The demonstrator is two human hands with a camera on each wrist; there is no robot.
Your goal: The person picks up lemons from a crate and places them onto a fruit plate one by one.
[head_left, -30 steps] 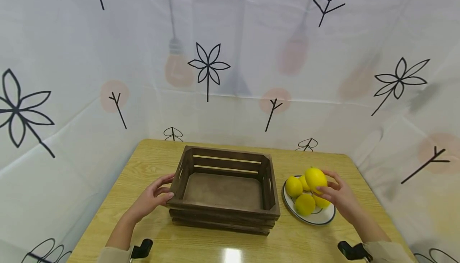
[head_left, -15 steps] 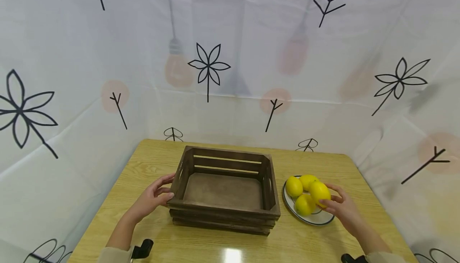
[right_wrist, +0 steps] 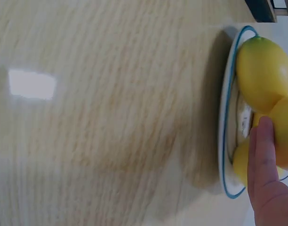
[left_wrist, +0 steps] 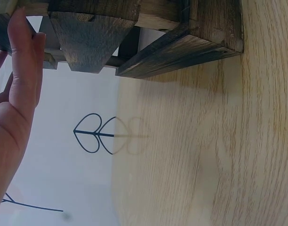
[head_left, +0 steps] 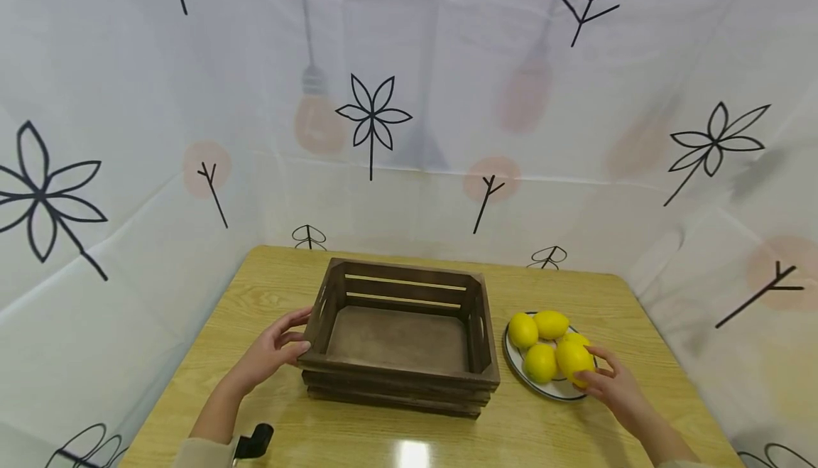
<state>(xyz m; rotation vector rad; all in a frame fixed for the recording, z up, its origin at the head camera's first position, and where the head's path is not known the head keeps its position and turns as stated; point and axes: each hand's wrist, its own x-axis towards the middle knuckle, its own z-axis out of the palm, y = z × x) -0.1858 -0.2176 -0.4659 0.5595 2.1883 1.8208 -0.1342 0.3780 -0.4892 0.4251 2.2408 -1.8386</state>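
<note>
A dark brown wooden crate point(head_left: 399, 340) with slatted sides stands on the table. At its left end, my left hand point(head_left: 271, 352) touches the outside with extended fingers; in the left wrist view, the hand point(left_wrist: 21, 80) lies against the slats. To the right of the crate is a white plate point(head_left: 525, 377) with a dark rim. My right hand point(head_left: 616, 386) pinches a yellow lemon point(head_left: 574, 360) between thumb and fingers at the plate's right side. Several other lemons point(head_left: 523, 331) lie on the plate, one partly hidden behind the held one.
The light wood table point(head_left: 377, 432) extends in front of the crate and around the plate. Behind and at both sides hangs a white cloth point(head_left: 409, 205) printed with plants. A black strap piece point(head_left: 254, 442) shows at the left wrist.
My right hand has brought the lemon down and toward me, to the plate's right side. The lemon at the back now shows fully. My left hand has stayed at the crate.
</note>
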